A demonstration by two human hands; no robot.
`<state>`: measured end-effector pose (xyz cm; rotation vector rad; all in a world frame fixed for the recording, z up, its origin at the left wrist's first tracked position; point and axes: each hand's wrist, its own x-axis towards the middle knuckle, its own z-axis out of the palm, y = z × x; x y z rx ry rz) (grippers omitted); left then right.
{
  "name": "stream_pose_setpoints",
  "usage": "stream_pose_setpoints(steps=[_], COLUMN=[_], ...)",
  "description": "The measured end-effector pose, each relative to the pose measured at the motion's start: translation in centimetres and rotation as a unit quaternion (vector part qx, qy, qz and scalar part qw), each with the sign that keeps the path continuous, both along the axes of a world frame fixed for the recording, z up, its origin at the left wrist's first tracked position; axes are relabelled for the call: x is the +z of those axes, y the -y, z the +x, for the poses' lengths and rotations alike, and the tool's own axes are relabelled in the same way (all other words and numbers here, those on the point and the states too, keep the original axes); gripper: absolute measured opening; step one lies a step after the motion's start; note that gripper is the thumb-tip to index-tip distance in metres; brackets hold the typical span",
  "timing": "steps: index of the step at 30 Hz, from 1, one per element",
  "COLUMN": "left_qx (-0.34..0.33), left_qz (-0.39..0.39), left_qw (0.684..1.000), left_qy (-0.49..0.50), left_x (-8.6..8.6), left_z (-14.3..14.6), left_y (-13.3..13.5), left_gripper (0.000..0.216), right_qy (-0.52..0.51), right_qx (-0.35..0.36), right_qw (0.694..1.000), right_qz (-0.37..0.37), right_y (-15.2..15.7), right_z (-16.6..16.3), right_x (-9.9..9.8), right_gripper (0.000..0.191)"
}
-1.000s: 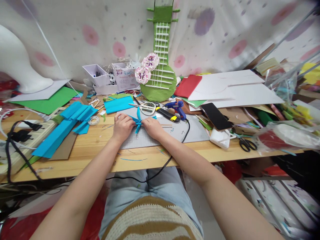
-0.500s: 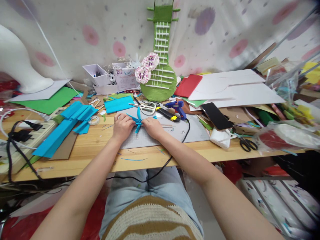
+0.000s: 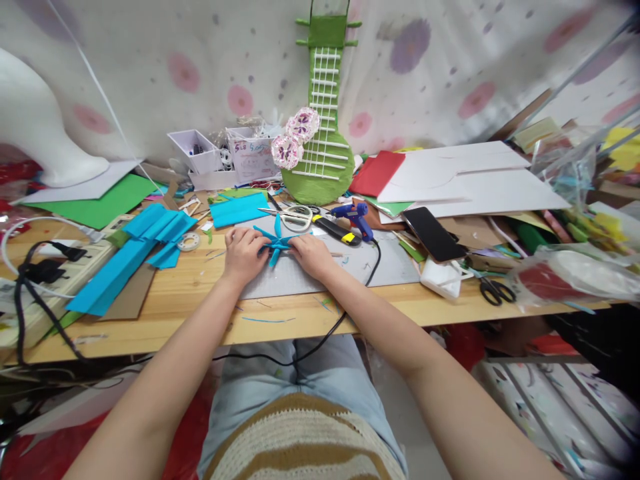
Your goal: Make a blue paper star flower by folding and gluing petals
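A blue crepe paper flower (image 3: 278, 241) with narrow pointed petals lies over the grey cutting mat (image 3: 390, 257). My left hand (image 3: 246, 253) pinches a petal on its left side. On the right side, my right hand (image 3: 311, 255) has its fingers closed on another petal. Both fingertips are partly hidden behind the knuckles. Just beyond the flower are white-handled scissors (image 3: 296, 219), a black and yellow utility knife (image 3: 336, 230) and a blue glue gun (image 3: 356, 219), whose black cord runs down over the table edge.
Folded blue crepe paper (image 3: 113, 277) and a power strip (image 3: 55, 293) lie at the left. A green paper lute (image 3: 320, 167) stands at the back. To the right are a phone (image 3: 434, 233), black scissors (image 3: 497, 291) and white boards (image 3: 500, 190).
My hands have moved slightly apart, the right one a little to the right, so more of the flower's middle shows. Both still hold it.
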<state>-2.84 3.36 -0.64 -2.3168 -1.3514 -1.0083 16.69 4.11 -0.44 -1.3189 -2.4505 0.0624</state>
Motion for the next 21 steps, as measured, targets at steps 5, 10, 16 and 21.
stream_pose_setpoints(steps=[5, 10, 16, 21], left_qx=[0.077, 0.122, 0.144, 0.183], left_qz=[0.008, -0.008, -0.012, -0.041], left_qw=[0.993, 0.989, 0.989, 0.981], left_qy=[0.086, 0.085, 0.041, 0.057], left_x=[0.9, 1.2, 0.3, -0.8], left_z=[0.2, 1.3, 2.3, 1.9], left_y=[1.0, 1.7, 1.4, 0.6], left_gripper=[0.013, 0.018, 0.023, 0.021], right_qy=[0.002, 0.013, 0.020, 0.026], right_qx=[-0.008, -0.021, -0.038, -0.059], right_qw=[1.000, 1.000, 0.999, 0.998], right_qz=[-0.009, -0.012, 0.017, 0.022], right_y=[0.2, 0.4, 0.7, 0.8], right_z=[0.2, -0.3, -1.1, -1.8], right_x=[0.1, 0.3, 0.4, 0.6], right_gripper=[0.018, 0.021, 0.025, 0.025])
